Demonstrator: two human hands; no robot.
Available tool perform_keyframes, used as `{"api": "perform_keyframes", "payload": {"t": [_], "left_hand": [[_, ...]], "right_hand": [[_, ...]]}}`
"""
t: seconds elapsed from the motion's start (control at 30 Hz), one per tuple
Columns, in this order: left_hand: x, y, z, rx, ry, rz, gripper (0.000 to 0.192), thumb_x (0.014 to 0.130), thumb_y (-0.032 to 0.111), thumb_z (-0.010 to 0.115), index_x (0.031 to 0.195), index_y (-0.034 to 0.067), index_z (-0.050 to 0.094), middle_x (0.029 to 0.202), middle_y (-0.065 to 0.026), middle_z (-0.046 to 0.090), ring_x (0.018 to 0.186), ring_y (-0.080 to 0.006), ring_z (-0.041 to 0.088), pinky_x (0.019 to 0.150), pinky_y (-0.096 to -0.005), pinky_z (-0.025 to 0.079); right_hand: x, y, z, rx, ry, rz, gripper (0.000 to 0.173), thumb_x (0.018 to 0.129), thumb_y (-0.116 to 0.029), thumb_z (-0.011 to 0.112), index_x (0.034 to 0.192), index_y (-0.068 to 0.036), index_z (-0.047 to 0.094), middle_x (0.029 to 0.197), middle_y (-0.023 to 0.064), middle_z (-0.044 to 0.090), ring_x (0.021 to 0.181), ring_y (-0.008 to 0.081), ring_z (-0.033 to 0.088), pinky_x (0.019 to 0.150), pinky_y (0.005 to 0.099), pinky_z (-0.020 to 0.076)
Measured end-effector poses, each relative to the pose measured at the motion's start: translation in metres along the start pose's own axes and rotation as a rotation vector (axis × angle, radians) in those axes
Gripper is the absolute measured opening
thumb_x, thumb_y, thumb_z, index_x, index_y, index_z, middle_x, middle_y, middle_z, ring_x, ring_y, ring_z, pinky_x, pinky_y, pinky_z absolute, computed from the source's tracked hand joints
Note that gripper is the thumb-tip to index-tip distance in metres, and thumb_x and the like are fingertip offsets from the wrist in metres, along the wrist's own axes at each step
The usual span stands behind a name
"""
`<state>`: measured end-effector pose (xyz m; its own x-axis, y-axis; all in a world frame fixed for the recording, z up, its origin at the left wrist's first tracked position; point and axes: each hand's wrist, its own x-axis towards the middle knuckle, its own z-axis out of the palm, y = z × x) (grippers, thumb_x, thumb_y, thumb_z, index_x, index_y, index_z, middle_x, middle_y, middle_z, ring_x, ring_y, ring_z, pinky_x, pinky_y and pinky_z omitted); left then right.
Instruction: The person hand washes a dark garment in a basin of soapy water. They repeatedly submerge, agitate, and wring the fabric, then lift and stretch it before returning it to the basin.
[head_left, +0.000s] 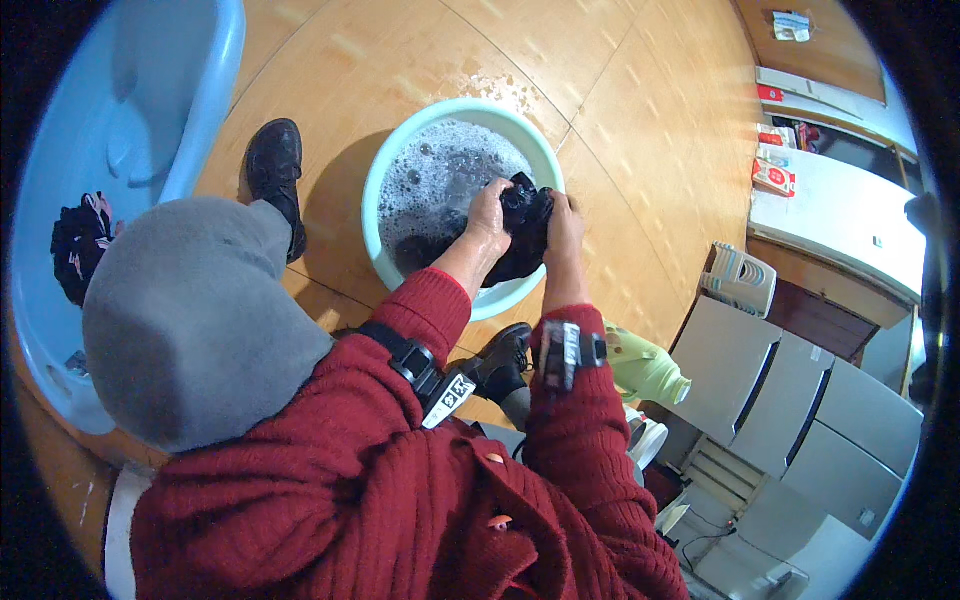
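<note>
Between my two hands is a wet black cloth garment (527, 225), bunched up at its top and hanging down over the near right part of a pale green plastic basin (375, 154). My left hand (489, 217) grips it from the left, with wet skin and some suds on it. On the right side my right hand (564, 227) pinches the same fabric. Foamy water (450, 161) fills the basin, and a dark patch shows under the surface at its near left; whether it is more cloth I cannot tell.
A blue plastic tub (161, 142) at the left holds black patterned clothing (79, 244). My black shoes (276, 169) flank the basin. Right of me stand a light green jug (645, 367) and a grey refrigerator (727, 367), with a plastic basket (742, 279) beyond. Water wets the tiled floor (499, 82).
</note>
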<state>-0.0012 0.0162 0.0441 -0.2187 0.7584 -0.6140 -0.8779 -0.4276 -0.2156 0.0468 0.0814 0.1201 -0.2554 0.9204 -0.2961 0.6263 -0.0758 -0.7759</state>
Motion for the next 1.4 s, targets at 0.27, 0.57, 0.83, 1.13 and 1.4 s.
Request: {"api": "perform_keyframes", "payload": {"t": [0.27, 0.57, 0.83, 1.13, 1.4], "left_hand": [[-0.001, 0.022, -0.023, 0.124, -0.117, -0.075, 0.033, 0.084, 0.040, 0.049, 0.088, 0.010, 0.062, 0.082, -0.0072, 0.063, 0.078, -0.0228, 0.060, 0.078, -0.0365, 0.048], [0.018, 0.021, -0.018, 0.525, -0.005, 0.296, 0.017, 0.071, 0.017, 0.062, 0.082, 0.005, 0.064, 0.081, -0.0055, 0.062, 0.077, -0.0201, 0.059, 0.077, -0.0333, 0.046], [0.033, 0.050, -0.041, 0.988, 0.113, 0.546, 0.038, 0.077, 0.015, 0.059, 0.113, 0.002, 0.062, 0.118, -0.0102, 0.053, 0.105, -0.0187, 0.050, 0.095, -0.0293, 0.036], [0.030, 0.058, -0.032, 0.783, 0.175, 0.532, 0.056, 0.078, 0.023, 0.061, 0.125, -0.005, 0.047, 0.118, -0.0165, 0.054, 0.109, -0.0223, 0.050, 0.097, -0.0310, 0.035], [0.024, 0.038, -0.023, 0.571, 0.193, 0.285, 0.066, 0.081, 0.051, 0.054, 0.133, 0.013, 0.041, 0.133, -0.0094, 0.041, 0.118, -0.0246, 0.040, 0.091, -0.0418, 0.035]], "right_hand": [[-0.090, 0.000, 0.036, -0.625, 0.035, -0.847, 0.022, 0.075, -0.018, 0.063, 0.095, -0.010, 0.065, 0.104, 0.0173, 0.060, 0.104, 0.0366, 0.053, 0.093, 0.0433, 0.0402], [0.045, 0.039, 0.001, -0.283, -0.043, -0.212, 0.029, 0.082, -0.025, 0.056, 0.091, 0.002, 0.065, 0.073, 0.0177, 0.065, 0.074, 0.0269, 0.063, 0.072, 0.0353, 0.0485], [0.030, 0.086, 0.047, -0.890, -0.237, -0.488, 0.063, 0.077, -0.015, 0.063, 0.134, -0.008, 0.039, 0.134, 0.0297, 0.036, 0.117, 0.0475, 0.041, 0.097, 0.0479, 0.0396], [0.047, 0.098, 0.056, -0.942, -0.326, -0.404, 0.047, 0.069, -0.008, 0.063, 0.115, -0.005, 0.055, 0.112, 0.0239, 0.056, 0.104, 0.0398, 0.055, 0.092, 0.0439, 0.0434], [-0.026, 0.004, -0.051, 0.033, -0.458, -0.277, 0.020, 0.058, 0.002, 0.052, 0.077, -0.003, 0.055, 0.112, 0.0112, 0.056, 0.106, 0.0219, 0.050, 0.092, 0.0286, 0.0360]]}}
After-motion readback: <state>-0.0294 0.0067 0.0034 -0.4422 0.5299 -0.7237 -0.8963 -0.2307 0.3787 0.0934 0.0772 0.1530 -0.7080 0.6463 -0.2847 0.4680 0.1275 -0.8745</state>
